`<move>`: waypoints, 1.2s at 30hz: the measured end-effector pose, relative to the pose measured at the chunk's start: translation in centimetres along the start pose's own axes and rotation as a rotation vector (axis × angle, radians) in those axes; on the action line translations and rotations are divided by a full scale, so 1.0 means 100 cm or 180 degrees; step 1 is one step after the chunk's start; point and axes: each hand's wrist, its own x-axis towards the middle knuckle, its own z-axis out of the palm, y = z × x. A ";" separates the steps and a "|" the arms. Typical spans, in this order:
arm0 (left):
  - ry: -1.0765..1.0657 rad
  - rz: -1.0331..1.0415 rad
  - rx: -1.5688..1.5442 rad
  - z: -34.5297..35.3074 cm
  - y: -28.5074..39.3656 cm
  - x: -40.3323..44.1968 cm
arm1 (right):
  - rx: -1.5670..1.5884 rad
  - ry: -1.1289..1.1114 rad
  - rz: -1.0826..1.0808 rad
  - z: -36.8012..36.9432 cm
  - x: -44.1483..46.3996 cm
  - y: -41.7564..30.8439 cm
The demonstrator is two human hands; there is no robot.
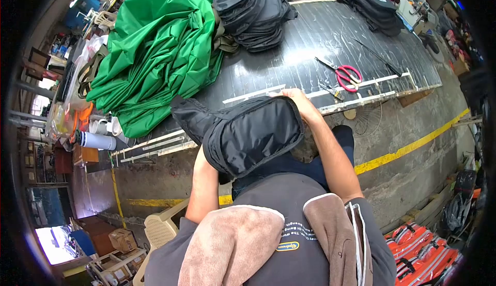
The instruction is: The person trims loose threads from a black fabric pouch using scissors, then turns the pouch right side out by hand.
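Observation:
A black fabric bag (261, 136) with a piped, zippered-looking edge is held up in front of my torso, over the table's front edge. My right hand (295, 100) grips its upper right corner, fingers partly behind the fabric. At the lower left, my left forearm (203, 180) runs up to the bag; that hand and its fingers are hidden by it. A black flap or strap (191, 111) sticks out from the bag's upper left. Beyond my right hand, pink-handled scissors (347, 78) and small snips (330, 91) lie on the dark table (310, 38).
A heap of green fabric (155, 53) covers the table's left side. Black backpacks (253, 12) are stacked behind it, with another black bag (374, 6) at the far right. A dark rod (380, 57) lies near the scissors. Behind me stand a plastic chair (160, 229) and orange packs (426, 255).

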 end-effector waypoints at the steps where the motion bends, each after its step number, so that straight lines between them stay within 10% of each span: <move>1: 0.0007 -0.0007 -0.0046 0.002 -0.001 0.000 | -0.0053 0.0033 0.0020 0.000 0.000 0.000; 12: 0.0078 -0.0467 -0.2015 0.060 -0.008 0.008 | -0.0539 0.0773 -0.0560 -0.017 0.002 -0.016; 14: -0.0295 -0.0176 -0.0066 0.064 0.001 0.013 | -0.0666 0.0805 -0.0679 -0.011 0.003 -0.022; 15: -0.0324 -0.0431 -0.1070 0.073 0.003 0.020 | -0.0743 0.0810 -0.0736 -0.006 0.005 -0.026; 22: -0.0203 0.0139 0.2212 0.035 0.058 0.035 | 0.0527 0.1077 -0.1276 -0.008 -0.047 -0.064; 36: 0.0576 0.0048 0.2250 0.017 0.044 0.039 | -0.0760 0.0486 -0.2262 0.040 -0.121 -0.099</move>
